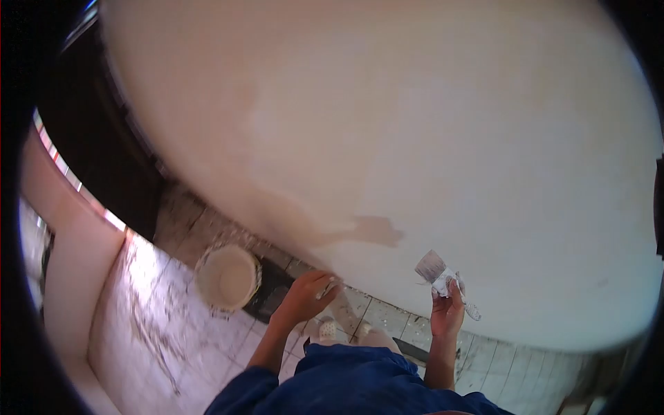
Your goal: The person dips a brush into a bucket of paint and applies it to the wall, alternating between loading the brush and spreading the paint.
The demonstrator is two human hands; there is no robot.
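Note:
My right hand (448, 315) is closed around a flat paintbrush (431, 266), its bristles pointing up and to the left, close to the pale wall (484, 173). White paint coats the brush's ferrule and handle. My left hand (310, 296) is held out over the floor near the foot of the wall. Its fingers are bent with the thumb apart, and nothing clear shows between them; white smears mark the fingertips. To the left of that hand stands a round bucket (257, 271) with a pale, smeared rim and pale contents.
A dark flat object (271, 294) lies beside the bucket. Stained tiles (235, 339) cover the floor, with debris along the wall's foot. My light clogs (328, 330) are below me. A dark doorway or panel (97, 124) and a low pale wall (86, 277) stand left.

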